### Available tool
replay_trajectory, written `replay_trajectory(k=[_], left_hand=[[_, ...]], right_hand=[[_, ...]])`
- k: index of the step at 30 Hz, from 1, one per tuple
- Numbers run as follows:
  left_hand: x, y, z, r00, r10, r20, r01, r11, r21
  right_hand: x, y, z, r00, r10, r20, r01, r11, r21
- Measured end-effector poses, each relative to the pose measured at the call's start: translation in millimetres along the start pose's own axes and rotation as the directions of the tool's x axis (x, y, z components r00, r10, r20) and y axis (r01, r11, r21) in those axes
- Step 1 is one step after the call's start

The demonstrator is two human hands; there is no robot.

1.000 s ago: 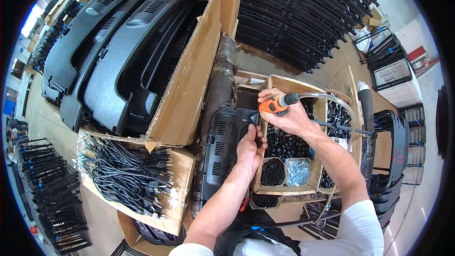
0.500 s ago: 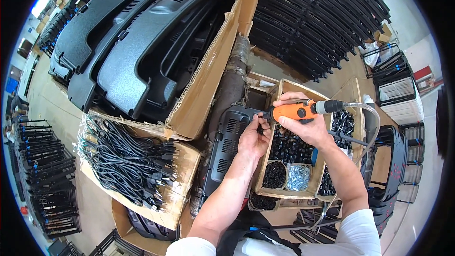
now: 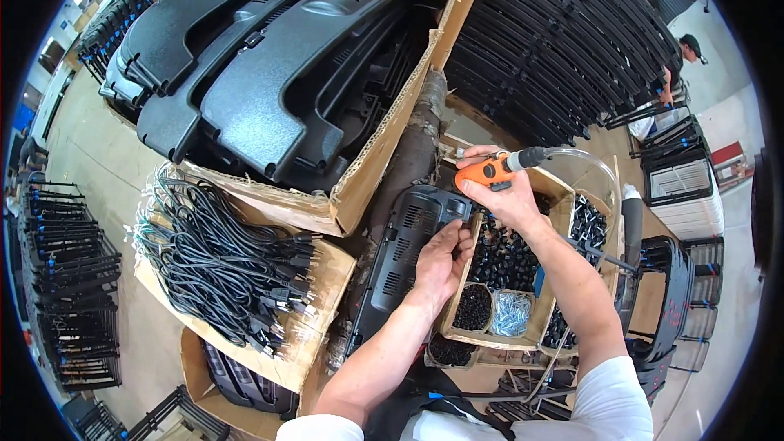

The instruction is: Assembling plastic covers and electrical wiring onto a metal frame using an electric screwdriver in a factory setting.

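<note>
My right hand [image 3: 505, 196] is wrapped round an orange air screwdriver [image 3: 483, 173], which has a dark rear end and a clear hose. The tool is held just off the far right end of a black vented plastic housing [image 3: 412, 233]. That housing lies on a wrapped, worn support. At its right edge sits my left hand [image 3: 441, 260], its fingers curled in and its thumb against them. What those fingers hold, if anything, is hidden.
A divided wooden box [image 3: 535, 335] on the right holds black parts and silver screws [image 3: 511, 313]. Black cables [image 3: 233, 265] lie on a carton at left. Large black housings [image 3: 261, 106] fill a cardboard box [image 3: 359, 204]. Racked black frames [image 3: 555, 41] stand beyond; another person [image 3: 690, 47] is at far right.
My right hand has drawn the screwdriver up and back from the housing's end. My left fingers have moved slightly down from the tool's tip. Another person has come into view at far right.
</note>
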State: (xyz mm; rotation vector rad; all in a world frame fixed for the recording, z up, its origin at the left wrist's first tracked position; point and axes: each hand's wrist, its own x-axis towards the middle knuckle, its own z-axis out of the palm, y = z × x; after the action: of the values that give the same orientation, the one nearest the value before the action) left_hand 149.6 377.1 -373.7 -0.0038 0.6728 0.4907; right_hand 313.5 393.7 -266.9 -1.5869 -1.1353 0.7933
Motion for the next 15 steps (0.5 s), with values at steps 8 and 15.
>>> replay_trajectory(k=[8,15], left_hand=[[-7,7,-13,0.997,0.06,-0.039,-0.059,0.998,0.025],[-6,16,-12,0.997,0.046,-0.063,-0.049,0.998,-0.043]], right_hand=[[9,-5,12,0.996,-0.021,0.086,0.037,0.98,-0.194],[10,-7,13,0.993,0.029,0.115,-0.004,0.979,-0.205]])
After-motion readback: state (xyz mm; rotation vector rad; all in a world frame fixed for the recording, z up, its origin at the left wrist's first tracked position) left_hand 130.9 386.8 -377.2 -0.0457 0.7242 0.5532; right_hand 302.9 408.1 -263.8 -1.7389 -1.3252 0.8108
